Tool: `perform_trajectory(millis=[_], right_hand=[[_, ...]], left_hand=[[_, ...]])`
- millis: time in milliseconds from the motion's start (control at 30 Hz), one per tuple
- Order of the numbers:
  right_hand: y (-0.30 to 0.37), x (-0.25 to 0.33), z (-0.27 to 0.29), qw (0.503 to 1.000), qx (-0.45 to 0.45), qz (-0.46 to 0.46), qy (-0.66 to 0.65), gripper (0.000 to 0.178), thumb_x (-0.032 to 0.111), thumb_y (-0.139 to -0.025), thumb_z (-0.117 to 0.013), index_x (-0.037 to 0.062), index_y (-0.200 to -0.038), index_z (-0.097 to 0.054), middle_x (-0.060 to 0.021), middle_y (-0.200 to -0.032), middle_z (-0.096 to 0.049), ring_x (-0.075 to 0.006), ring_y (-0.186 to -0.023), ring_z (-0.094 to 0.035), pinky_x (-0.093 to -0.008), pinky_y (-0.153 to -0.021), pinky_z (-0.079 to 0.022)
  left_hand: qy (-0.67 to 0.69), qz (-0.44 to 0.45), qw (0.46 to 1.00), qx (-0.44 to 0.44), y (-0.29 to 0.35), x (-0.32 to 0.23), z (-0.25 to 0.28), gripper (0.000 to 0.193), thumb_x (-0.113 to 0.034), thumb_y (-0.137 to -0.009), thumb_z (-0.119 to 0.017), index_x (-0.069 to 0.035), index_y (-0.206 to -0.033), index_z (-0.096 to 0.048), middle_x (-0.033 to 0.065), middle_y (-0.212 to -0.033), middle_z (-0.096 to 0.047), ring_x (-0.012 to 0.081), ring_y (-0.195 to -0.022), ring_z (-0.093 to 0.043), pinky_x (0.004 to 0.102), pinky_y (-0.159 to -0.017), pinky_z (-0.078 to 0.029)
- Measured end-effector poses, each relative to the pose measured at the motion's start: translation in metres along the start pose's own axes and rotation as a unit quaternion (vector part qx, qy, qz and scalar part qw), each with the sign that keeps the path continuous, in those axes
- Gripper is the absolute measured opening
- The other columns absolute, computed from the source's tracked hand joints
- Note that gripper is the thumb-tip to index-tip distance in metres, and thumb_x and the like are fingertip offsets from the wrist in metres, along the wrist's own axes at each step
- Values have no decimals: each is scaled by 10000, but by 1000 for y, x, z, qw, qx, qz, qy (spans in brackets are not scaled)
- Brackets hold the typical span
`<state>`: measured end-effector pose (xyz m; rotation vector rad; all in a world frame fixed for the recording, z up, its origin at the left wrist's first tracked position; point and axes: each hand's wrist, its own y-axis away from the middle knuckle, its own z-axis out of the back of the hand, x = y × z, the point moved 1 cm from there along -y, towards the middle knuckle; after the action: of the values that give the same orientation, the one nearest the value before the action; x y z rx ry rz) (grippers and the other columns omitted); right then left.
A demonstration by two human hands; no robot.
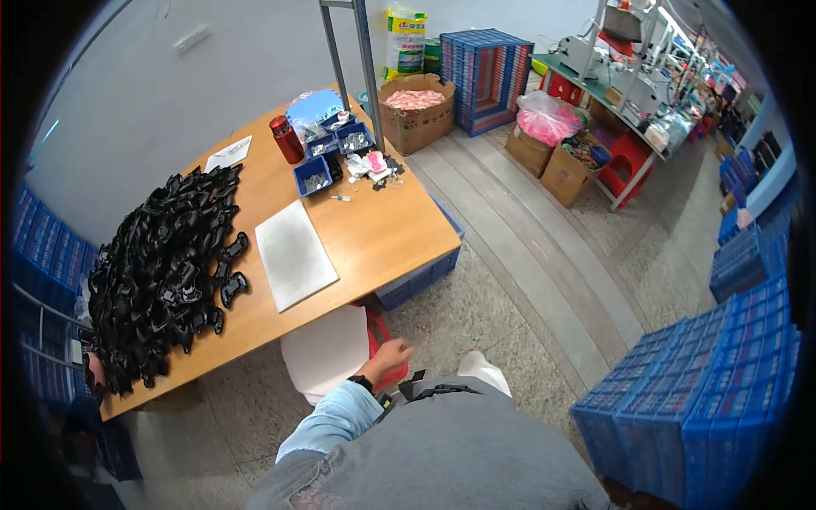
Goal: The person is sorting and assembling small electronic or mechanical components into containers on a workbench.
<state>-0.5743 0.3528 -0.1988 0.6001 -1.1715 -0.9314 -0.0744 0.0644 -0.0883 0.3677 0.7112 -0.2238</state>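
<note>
My left hand (388, 361), with a dark watch at the wrist and a light blue sleeve, hangs loosely in front of my body with nothing visible in it. Its fingers are slightly bent and apart. Just beneath it is a red stool (375, 325), partly covered by a white seat pad (323, 353). My right hand is out of view. Ahead on the wooden table (382, 234) lie a white rectangular mat (295, 255) and a large heap of black game controller shells (161, 272). A few shells (233, 289) rest beside the heap's right edge.
Small blue bins (314, 176) of metal parts and a red bottle (286, 139) stand at the table's far end. Stacked blue crates (680, 399) rise at the right. Cardboard boxes (572, 177) sit by a green workbench (586, 76). A metal post (369, 81) stands at the table's far edge.
</note>
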Motion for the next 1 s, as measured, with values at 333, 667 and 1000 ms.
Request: perform_trajectory(millis=[333, 667, 1000], right_hand=[[-106, 292, 45, 958, -38, 122, 258, 137, 128, -625, -507, 0, -633, -555, -85, -497, -520, -156, -440, -517, -285, -391, -402], [-144, 457, -23, 956, 8, 161, 246, 154, 128, -634, -541, -8, -707, -549, -91, -543, -529, -173, -432, -516, -287, -383, -403], [-129, 491, -116, 957, 61, 118, 257, 136, 163, -692, -501, 30, -706, -526, -40, -564, -504, -118, -464, -483, -249, -400, -378]], left_hand=[[81, 349, 933, -21, 17, 26, 22, 367, -368, -697, -467, -16, -724, -566, 122, -684, -565, 229, -594, -552, 316, -588, -435], [277, 296, 887, -224, -33, 38, 98, 297, -257, -722, -510, 9, -855, -505, 77, -639, -545, 142, -536, -520, 249, -515, -433], [112, 263, 890, -356, -145, 139, 274, 392, -315, -680, -536, -20, -930, -471, 141, -732, -551, 258, -706, -539, 318, -624, -424]])
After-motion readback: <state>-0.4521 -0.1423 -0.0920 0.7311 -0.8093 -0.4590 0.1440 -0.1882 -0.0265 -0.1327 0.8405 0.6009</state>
